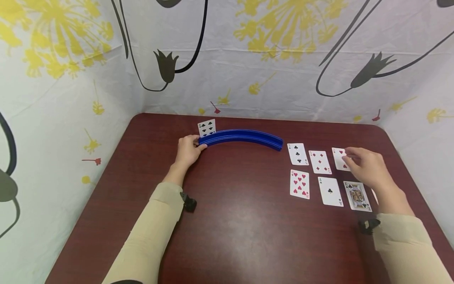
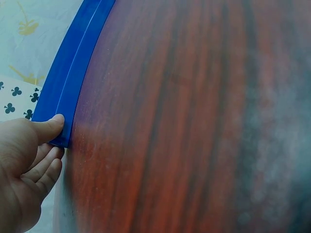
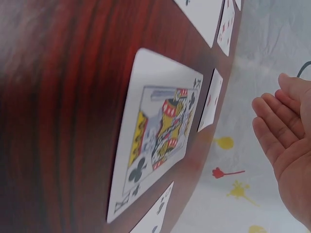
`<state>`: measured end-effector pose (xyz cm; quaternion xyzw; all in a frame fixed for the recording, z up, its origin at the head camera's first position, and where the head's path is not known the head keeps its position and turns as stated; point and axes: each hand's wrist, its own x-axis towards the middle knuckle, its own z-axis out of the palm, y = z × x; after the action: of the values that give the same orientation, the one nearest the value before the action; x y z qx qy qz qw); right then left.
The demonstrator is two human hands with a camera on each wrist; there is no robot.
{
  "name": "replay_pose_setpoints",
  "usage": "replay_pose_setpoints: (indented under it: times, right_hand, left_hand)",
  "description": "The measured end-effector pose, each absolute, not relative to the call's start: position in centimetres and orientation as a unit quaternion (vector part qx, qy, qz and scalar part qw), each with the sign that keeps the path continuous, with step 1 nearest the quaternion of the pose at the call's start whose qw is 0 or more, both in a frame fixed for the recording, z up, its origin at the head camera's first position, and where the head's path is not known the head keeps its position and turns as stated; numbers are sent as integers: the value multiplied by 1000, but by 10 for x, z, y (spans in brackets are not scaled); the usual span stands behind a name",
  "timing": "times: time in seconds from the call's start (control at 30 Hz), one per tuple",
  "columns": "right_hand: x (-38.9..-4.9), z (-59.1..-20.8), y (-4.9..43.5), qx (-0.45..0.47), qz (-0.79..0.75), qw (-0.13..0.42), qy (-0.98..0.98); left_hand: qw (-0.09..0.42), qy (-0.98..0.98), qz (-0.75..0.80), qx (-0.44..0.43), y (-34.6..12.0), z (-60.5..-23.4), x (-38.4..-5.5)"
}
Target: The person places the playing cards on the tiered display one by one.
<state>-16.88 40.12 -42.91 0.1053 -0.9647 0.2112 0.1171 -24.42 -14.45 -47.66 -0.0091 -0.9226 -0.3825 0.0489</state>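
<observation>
My left hand [image 1: 187, 152] pinches the left end of a curved blue playing card holder [image 1: 244, 136], thumb on its front face in the left wrist view. A clubs playing card [image 1: 207, 128] stands upright in the holder, right beside that hand. Above the two of hearts [image 1: 339, 159], at the table's right side, hovers my right hand [image 1: 370, 167] with loosely bent fingers and partly covers the card. Nothing shows between its fingers in the right wrist view. The king of clubs [image 3: 158, 128] lies face up below it.
Other face-up cards lie in two rows: a three of clubs [image 1: 298, 154], a diamonds card [image 1: 320, 162], a hearts card [image 1: 299, 184] and an ace of clubs [image 1: 330, 191]. Another card [image 3: 154, 213] is partly hidden near my right wrist. Patterned cloth [image 1: 283, 90] borders the dark wooden table [image 1: 248, 221].
</observation>
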Motion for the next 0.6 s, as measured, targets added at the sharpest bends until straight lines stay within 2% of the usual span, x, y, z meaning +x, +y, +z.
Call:
replay_pose_setpoints:
  times: [0.2, 0.6]
  right_hand:
    - [-166, -429, 410, 98, 207, 123, -966]
    - [-159, -426, 424, 57, 202, 84, -974]
  left_hand:
    - [47, -922, -383, -10, -144, -475, -244]
    - [48, -922, -384, -14, -144, -475, -244]
